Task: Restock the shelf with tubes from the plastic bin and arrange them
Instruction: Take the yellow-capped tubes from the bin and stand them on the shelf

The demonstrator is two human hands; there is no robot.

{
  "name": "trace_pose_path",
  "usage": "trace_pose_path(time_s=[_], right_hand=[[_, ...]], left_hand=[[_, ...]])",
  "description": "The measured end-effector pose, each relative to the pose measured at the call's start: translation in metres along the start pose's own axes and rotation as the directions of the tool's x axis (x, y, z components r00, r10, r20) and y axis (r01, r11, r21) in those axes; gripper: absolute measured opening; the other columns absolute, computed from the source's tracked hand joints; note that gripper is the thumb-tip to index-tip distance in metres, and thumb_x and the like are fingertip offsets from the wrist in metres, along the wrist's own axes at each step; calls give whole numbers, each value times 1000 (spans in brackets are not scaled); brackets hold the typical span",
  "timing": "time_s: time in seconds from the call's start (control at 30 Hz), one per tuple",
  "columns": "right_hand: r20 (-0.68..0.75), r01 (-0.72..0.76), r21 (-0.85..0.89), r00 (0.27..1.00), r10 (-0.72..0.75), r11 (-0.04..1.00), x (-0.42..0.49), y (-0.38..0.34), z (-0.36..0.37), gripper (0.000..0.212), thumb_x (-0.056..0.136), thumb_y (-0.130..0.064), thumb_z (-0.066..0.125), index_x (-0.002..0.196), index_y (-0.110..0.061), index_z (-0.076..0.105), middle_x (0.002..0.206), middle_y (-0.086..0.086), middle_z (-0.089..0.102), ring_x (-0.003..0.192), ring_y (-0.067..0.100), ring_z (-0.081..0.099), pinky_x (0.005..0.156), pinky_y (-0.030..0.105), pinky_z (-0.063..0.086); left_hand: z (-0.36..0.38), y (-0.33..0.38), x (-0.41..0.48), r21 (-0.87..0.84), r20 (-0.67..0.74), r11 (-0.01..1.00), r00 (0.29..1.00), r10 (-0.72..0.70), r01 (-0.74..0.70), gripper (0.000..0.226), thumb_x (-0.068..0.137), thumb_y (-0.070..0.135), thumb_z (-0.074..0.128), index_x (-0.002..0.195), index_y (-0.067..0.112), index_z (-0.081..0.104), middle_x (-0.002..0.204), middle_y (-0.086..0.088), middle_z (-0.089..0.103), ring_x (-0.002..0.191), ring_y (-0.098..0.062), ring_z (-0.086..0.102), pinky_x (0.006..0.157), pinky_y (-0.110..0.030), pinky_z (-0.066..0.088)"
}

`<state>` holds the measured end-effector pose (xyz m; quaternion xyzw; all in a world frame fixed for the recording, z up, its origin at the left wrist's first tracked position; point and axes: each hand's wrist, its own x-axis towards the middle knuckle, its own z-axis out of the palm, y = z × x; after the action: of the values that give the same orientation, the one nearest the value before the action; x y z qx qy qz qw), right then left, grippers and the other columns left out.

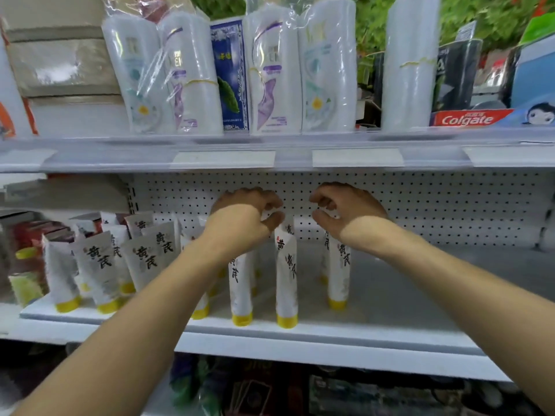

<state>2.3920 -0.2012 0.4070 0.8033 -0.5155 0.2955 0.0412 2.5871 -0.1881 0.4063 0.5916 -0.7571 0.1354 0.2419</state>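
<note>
Several white tubes (99, 265) with yellow caps and black characters stand cap-down on the white middle shelf (300, 328), crowded at the left and spaced out toward the middle. My left hand (246, 214) reaches in over them, and its curled fingers and thumb pinch the top of an upright tube (286, 277). Just to the right, my right hand (345, 211) hovers with curled fingers above another upright tube (338, 268), whose top is hidden behind my wrist. Whether that hand holds anything does not show. The plastic bin is out of view.
A perforated white back panel (420, 205) closes the shelf behind the tubes. The shelf above (270, 157) hangs low over my hands and carries wrapped shampoo bottles (270, 70) and a Colgate box (468, 118). Packets (27, 265) stand at the far left, and dark goods (360, 394) fill the shelf below.
</note>
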Motion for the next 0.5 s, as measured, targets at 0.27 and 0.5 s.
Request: trace_pose_path(time_s=[0.27,0.5], right_hand=[[-67,185,-80,979,-190,980,-32,-72,26,30,94,-33,51,124,-27,54,118,-2,61,108,21,56,90,37,42],[-131,317,-50,938,-320,947,-65,-193,90,24,90,-26,58,113,-19,63,109,2,64,105,26,56,86,39,36]], left_hand=[[-20,-54,-84,24,-167,998,984,62,-58,34,90,47,48,112,29,66,104,7,68,98,-18,62,89,-44,47],[-51,-154,-189,-19,-147,999,989,22,-25,25,90,36,57,106,22,70,94,3,67,92,-22,61,79,-39,50]])
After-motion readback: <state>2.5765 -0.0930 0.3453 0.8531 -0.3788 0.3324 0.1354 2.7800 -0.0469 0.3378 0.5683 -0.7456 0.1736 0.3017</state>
